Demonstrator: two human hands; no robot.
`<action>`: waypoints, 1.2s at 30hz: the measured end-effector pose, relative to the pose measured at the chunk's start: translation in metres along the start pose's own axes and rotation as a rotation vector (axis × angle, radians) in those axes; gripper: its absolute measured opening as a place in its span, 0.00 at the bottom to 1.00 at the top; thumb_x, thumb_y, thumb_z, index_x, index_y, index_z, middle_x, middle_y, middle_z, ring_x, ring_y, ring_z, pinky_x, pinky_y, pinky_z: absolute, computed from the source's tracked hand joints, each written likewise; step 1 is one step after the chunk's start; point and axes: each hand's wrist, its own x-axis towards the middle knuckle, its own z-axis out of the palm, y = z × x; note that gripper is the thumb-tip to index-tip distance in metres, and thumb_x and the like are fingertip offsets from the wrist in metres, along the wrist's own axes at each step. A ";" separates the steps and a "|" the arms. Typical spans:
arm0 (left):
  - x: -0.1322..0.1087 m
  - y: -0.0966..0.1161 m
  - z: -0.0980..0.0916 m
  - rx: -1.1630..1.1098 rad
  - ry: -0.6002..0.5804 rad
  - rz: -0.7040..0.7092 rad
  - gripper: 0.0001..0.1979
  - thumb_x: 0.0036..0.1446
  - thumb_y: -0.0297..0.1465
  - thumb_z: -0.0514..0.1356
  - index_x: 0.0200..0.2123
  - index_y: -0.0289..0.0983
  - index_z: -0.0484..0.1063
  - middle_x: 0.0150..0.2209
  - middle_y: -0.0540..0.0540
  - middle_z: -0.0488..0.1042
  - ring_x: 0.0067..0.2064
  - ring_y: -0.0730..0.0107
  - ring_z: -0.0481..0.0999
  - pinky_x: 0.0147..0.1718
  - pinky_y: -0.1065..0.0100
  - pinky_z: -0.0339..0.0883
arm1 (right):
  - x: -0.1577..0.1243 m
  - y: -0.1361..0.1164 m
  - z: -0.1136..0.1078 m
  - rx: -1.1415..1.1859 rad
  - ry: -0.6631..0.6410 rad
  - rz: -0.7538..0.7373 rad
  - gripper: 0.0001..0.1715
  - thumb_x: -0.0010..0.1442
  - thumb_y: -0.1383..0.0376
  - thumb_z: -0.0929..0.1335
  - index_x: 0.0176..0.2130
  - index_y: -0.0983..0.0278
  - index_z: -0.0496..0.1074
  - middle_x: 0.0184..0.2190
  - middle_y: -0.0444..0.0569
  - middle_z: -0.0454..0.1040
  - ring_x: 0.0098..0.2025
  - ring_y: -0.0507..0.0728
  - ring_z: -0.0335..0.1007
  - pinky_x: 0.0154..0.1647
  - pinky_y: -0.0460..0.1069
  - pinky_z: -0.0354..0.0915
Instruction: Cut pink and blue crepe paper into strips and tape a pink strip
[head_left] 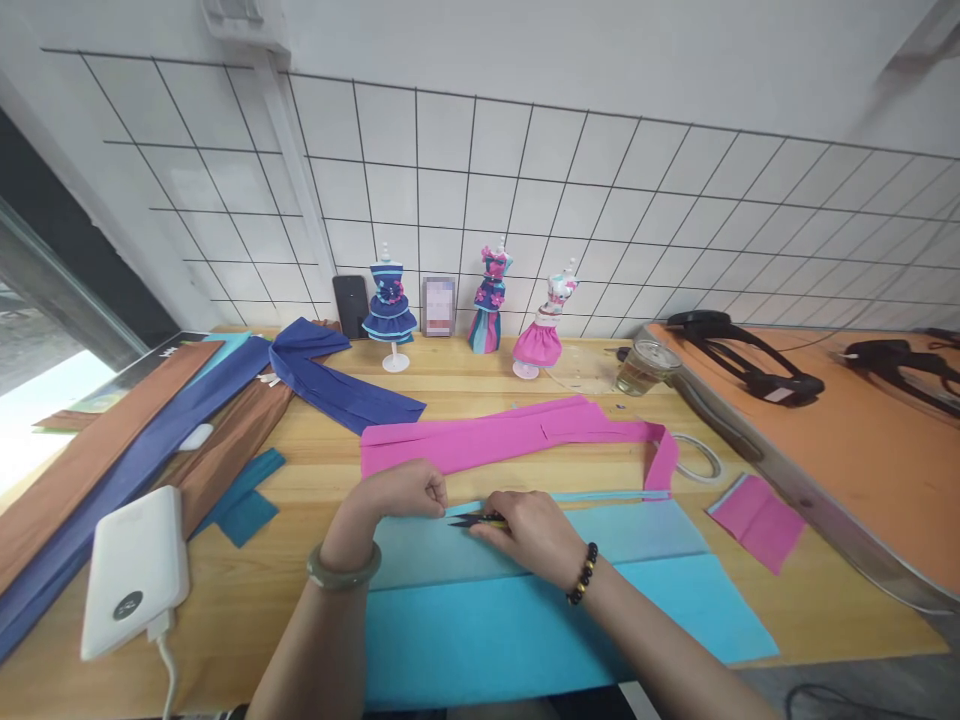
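My left hand [405,490] is closed at the upper left corner of the light blue fabric [517,625], its fingers pinched on the fabric's edge. Between the thumb and fingers of my right hand [532,530] is a pair of small black-and-yellow thread snips [472,520], with the pointed blades toward my left hand. The blades lie over the fabric just below a narrow light blue strip [600,496] along its top edge. Just beyond my hands lies a long pink cloth [480,437], its right end folded down near the strip.
Left are brown and navy cloth strips [322,385], a teal piece [244,497] and a white power bank [135,570]. Three small dressed mannequins [390,310] and two phones line the wall. On the right are a glass [646,368], a tape roll [697,458] and a pink square [757,520].
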 end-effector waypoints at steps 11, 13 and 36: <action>0.001 0.000 -0.001 -0.006 -0.055 -0.004 0.10 0.40 0.34 0.54 0.26 0.36 0.70 0.21 0.54 0.65 0.24 0.74 0.62 0.22 0.73 0.52 | -0.072 0.037 -0.015 0.138 0.029 0.213 0.18 0.58 0.50 0.61 0.37 0.62 0.67 0.29 0.46 0.74 0.30 0.55 0.69 0.29 0.46 0.54; 0.002 0.000 0.000 -0.003 -0.065 -0.013 0.10 0.40 0.35 0.54 0.26 0.36 0.70 0.20 0.54 0.64 0.23 0.74 0.61 0.22 0.73 0.51 | -0.092 0.059 -0.016 0.165 0.034 0.318 0.19 0.55 0.50 0.63 0.38 0.61 0.66 0.27 0.45 0.74 0.29 0.56 0.69 0.29 0.46 0.55; 0.015 0.018 0.000 0.034 -0.040 -0.073 0.12 0.45 0.41 0.55 0.24 0.37 0.66 0.21 0.54 0.60 0.25 0.73 0.60 0.24 0.73 0.52 | -0.182 0.175 -0.038 0.138 0.473 0.725 0.12 0.55 0.54 0.60 0.29 0.60 0.60 0.26 0.46 0.71 0.27 0.56 0.67 0.29 0.48 0.60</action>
